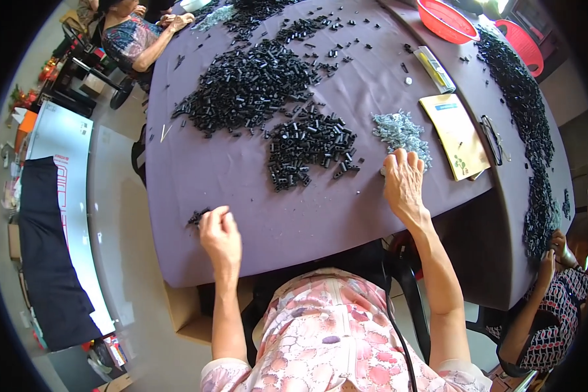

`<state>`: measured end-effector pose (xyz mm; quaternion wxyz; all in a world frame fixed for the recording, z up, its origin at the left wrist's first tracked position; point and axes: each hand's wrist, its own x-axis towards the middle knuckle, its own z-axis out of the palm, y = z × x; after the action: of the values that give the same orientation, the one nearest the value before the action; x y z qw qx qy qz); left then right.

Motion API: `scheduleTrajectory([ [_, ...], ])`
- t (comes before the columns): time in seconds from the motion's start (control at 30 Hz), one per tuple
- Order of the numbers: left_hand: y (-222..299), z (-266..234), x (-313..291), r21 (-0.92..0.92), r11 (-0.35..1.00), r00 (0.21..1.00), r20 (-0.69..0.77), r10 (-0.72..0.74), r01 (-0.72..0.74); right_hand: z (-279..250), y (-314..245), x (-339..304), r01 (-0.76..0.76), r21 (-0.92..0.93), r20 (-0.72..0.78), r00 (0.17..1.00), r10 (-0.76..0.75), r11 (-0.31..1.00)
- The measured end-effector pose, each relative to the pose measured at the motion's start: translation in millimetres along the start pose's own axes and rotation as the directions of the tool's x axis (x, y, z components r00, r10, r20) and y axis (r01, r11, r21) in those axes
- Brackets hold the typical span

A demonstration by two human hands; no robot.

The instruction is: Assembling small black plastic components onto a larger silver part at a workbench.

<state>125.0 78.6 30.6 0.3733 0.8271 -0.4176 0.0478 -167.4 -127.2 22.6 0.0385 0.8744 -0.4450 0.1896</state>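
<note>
My left hand (pixel 220 240) is over the near left part of the table, its fingers curled together. Right beside its fingertips lies a small cluster of black pieces (pixel 198 216). Whatever its fingers may pinch is hidden. At the near edge of a pile of small pale grey, see-through pieces (pixel 398 129), my right hand (pixel 405 183) has its fingers bent down and drawn in; its fingertips are hidden too. Between the hands, a bit farther off, sits a heap of short black tube-like pieces (pixel 310 147), with a larger heap of them (pixel 248 85) behind it.
A yellow booklet (pixel 456 134), glasses (pixel 495 140) and a clear-lidded box (pixel 436 69) lie to the right. A red basket (pixel 447 21) stands at the far right. Another person's hands (pixel 555 247) touch a long black heap (pixel 529 124); someone else (pixel 134 39) sits far left.
</note>
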Motion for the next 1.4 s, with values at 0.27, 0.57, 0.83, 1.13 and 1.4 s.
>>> scheduleTrajectory([
  [0.27, 79.8, 60.1, 6.1, -0.091, 0.928, 0.926, 0.083, 0.368, -0.361, -6.5, -17.9, -36.2, -0.228, 0.433, 0.013, 0.969, 0.247, 0.872],
  [0.57, 89.0, 90.3, -16.6, -0.066, 0.896, 0.89, 0.109, 0.444, -0.439, -1.8, -19.4, -49.4, -0.033, 0.511, -0.147, 0.981, 0.125, 0.859],
  [0.83, 83.9, 79.3, -26.9, -0.183, 0.921, 0.927, 0.091, 0.363, -0.343, -5.4, -19.5, -49.4, -0.025, 0.525, -0.159, 0.979, 0.127, 0.851],
  [1.13, 93.8, 90.2, -0.2, -0.079, 0.94, 0.929, 0.144, 0.34, -0.332, -5.1, -21.0, -50.3, -0.034, 0.521, -0.163, 0.977, 0.138, 0.853],
  [1.4, 96.7, 85.7, -7.2, -0.107, 0.939, 0.935, 0.11, 0.337, -0.326, -3.1, -18.5, -51.3, -0.033, 0.517, -0.156, 0.979, 0.132, 0.856],
])
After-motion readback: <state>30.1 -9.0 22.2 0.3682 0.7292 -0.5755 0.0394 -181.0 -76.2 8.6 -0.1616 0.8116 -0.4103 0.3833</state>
